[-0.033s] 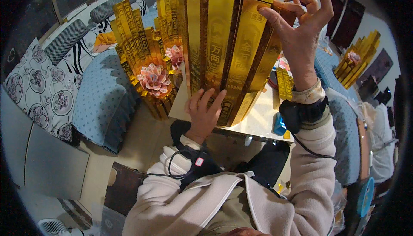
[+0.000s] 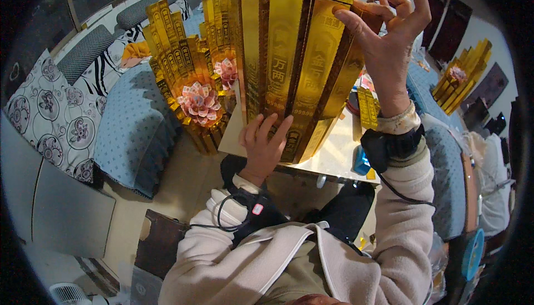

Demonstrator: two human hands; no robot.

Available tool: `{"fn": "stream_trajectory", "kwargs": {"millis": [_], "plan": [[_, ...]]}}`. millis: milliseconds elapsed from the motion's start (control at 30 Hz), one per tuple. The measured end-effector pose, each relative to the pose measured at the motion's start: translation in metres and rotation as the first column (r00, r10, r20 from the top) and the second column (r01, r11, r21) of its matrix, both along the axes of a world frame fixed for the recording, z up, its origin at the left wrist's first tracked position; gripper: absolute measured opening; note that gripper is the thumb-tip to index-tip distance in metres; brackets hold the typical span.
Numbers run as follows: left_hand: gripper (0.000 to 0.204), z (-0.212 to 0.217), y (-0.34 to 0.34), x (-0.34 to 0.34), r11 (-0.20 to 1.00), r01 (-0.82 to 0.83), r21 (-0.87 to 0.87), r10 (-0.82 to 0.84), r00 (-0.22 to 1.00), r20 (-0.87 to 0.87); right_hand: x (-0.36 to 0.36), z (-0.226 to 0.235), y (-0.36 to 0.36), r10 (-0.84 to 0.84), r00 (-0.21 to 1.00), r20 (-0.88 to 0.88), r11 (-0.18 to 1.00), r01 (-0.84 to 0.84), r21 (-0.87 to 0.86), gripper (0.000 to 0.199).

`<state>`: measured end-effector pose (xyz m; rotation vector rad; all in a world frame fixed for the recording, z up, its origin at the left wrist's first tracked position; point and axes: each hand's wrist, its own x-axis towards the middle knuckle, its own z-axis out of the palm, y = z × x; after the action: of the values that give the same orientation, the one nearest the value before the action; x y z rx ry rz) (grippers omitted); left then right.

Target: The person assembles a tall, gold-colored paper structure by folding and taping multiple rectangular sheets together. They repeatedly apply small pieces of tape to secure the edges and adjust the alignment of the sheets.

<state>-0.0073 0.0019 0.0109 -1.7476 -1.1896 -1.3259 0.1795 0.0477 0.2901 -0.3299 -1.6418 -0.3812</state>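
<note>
The tall fan of gold paper strips (image 2: 289, 54) stands at the near edge of the pale table (image 2: 334, 157), its strips flaring upward from a narrow foot. The left hand (image 2: 266, 141) lies flat and open against the foot of the fan, fingers spread, gripping nothing. The right hand (image 2: 389, 32) is raised at the fan's upper right edge, thumb and fingertips pinching the top of one outer strip. Two more gold fans stand off the table's left edge, by the blue dotted cushion (image 2: 130, 132): one with a pink paper flower (image 2: 199, 102), one behind it (its flower (image 2: 227, 71) half hidden). A fourth gold fan (image 2: 461, 74), possibly on another surface, shows far right.
</note>
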Motion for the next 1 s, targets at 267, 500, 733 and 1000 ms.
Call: {"fn": "stream_trajectory", "kwargs": {"millis": [267,500,733,1000], "plan": [[0.063,0.010,0.001,-0.008,0.993,0.096,-0.063,-0.099,0.994,-0.048,0.008,-0.004,0.000,-0.076,0.996,0.044,0.997,0.074,0.029,0.105],[0.053,0.047,-0.004,-0.028,0.977,0.215,-0.009,-0.215,0.977,-0.010,-0.002,-0.005,-0.007,-0.041,0.999,0.015,0.999,0.041,0.021,0.107],[0.081,0.021,-0.003,-0.023,0.917,0.380,-0.120,-0.301,0.858,0.416,0.019,-0.071,-0.026,-0.094,0.980,-0.175,0.994,0.102,0.042,0.108],[0.088,-0.026,-0.007,-0.010,0.886,0.309,-0.347,-0.132,0.883,0.451,0.034,-0.221,-0.055,-0.211,0.972,-0.100,0.891,0.149,-0.429,0.108]]}}
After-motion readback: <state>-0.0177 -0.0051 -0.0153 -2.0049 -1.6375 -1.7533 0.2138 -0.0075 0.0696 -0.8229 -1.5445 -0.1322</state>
